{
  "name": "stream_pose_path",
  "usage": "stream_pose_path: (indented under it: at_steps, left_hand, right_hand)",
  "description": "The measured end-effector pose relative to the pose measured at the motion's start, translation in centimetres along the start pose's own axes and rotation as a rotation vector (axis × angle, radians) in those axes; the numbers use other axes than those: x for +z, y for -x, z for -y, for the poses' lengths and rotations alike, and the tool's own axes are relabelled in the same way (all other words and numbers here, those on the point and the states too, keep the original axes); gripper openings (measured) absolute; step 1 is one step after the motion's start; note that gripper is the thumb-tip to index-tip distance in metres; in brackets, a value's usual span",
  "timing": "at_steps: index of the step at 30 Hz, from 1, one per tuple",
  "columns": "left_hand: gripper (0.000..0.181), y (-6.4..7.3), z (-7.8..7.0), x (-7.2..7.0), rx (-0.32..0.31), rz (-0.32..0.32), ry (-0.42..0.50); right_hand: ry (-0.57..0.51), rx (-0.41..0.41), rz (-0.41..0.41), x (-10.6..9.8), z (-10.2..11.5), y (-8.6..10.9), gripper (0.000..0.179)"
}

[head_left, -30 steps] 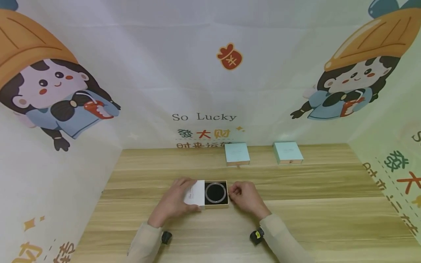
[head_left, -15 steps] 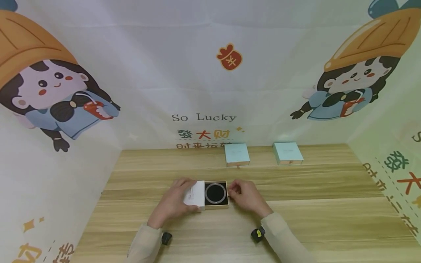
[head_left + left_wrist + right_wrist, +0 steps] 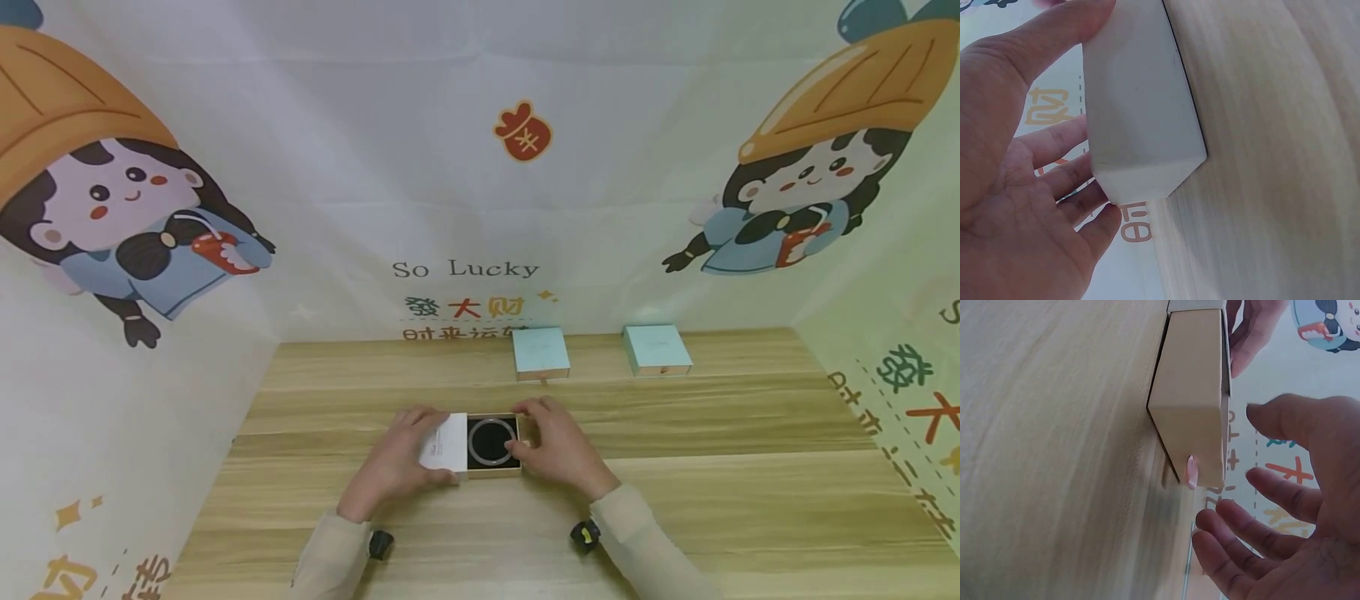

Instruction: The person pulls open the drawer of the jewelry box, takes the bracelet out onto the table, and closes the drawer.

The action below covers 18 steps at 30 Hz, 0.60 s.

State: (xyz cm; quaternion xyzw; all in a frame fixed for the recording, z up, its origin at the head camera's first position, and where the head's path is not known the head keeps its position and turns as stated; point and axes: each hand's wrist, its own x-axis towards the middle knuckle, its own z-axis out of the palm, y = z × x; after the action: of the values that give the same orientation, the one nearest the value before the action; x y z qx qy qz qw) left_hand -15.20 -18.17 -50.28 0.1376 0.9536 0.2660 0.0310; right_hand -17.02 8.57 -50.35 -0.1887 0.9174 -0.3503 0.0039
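Observation:
A drawer-style gift box stands on the table, its cream drawer slid part-way out to the right of a white sleeve. In the drawer a pale, translucent bangle lies on a black lining. My left hand grips the sleeve between thumb and fingers; the left wrist view shows the thumb on the sleeve's near side. Spread around the drawer's right end, my right hand has its thumb over the bangle's right side. In the right wrist view a pink ribbon tab hangs free from the drawer front.
Two closed mint-green boxes stand at the back of the wooden table, one near the middle and one further right. A printed white cloth hangs behind and along both sides.
My right hand has left the drawer's front and spread its fingers, with the thumb now over the bangle's edge. My left hand and the box have stayed in place.

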Motion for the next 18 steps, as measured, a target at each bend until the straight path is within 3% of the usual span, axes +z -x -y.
stream_pose_path:
  at_steps: [8,18]
  left_hand:
    - [0.1,-0.1,0.1,0.0,0.007,0.004,0.005]
    - [0.099,-0.1,0.6,0.2,0.025,0.006,0.016]
  right_hand:
    - [0.095,-0.112,0.056,-0.2,0.9,-0.3,0.056]
    - [0.178,-0.216,0.173,-0.3,2.5,-1.0,0.048]
